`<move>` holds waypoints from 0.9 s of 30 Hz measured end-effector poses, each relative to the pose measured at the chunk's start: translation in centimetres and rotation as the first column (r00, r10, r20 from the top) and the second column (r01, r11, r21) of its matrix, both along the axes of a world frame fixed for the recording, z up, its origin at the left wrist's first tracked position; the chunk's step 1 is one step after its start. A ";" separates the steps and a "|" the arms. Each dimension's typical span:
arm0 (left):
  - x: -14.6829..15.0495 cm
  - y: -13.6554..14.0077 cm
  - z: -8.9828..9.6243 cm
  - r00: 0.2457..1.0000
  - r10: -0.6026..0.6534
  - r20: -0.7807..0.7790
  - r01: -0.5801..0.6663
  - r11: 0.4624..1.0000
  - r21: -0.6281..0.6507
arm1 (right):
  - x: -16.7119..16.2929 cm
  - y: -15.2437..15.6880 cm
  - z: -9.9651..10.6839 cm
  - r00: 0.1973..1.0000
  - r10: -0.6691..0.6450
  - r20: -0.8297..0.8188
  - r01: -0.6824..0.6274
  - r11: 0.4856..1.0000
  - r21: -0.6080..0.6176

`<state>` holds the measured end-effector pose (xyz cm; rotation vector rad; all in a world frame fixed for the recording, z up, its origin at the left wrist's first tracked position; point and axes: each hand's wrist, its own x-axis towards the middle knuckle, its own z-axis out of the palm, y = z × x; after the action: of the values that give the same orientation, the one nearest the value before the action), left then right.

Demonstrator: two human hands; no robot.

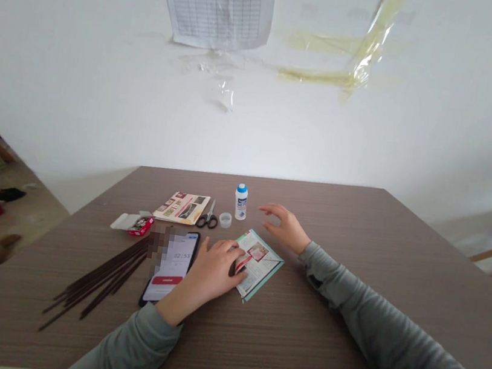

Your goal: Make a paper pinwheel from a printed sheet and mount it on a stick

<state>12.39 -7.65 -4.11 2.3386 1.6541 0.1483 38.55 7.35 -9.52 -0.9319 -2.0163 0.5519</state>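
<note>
Folded printed paper [260, 264] with a green edge lies on the table in front of me. On its left side rests my left hand [216, 269], fingers spread, the tips touching the paper. My right hand [286, 227] hovers just beyond the paper's upper right corner, fingers apart and holding nothing. Past the paper stands a small white glue bottle [241, 203] with a blue cap, upright, to the left of my right fingertips. Beside it are a small clear round cap or dish [225, 220] and black-handled scissors [207, 219].
A phone [173, 266] showing a timer lies left of my left hand. Thin dark sticks [99, 280] spread beyond it. Farther back are an open red box [142, 225] of small items and a stack of printed paper [183, 207]. The wooden table [320, 335] meets a white wall.
</note>
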 end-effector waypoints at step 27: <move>-0.5 -0.1 0.2 1.000 -0.011 -0.011 0.010 0.999 -0.033 | -8.7 5.0 2.6 0.915 -0.172 -0.365 0.047 0.944 -0.327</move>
<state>11.86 -7.76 -3.90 2.3278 1.6367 0.1048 29.81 12.31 -6.89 -1.0227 -1.5323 0.9348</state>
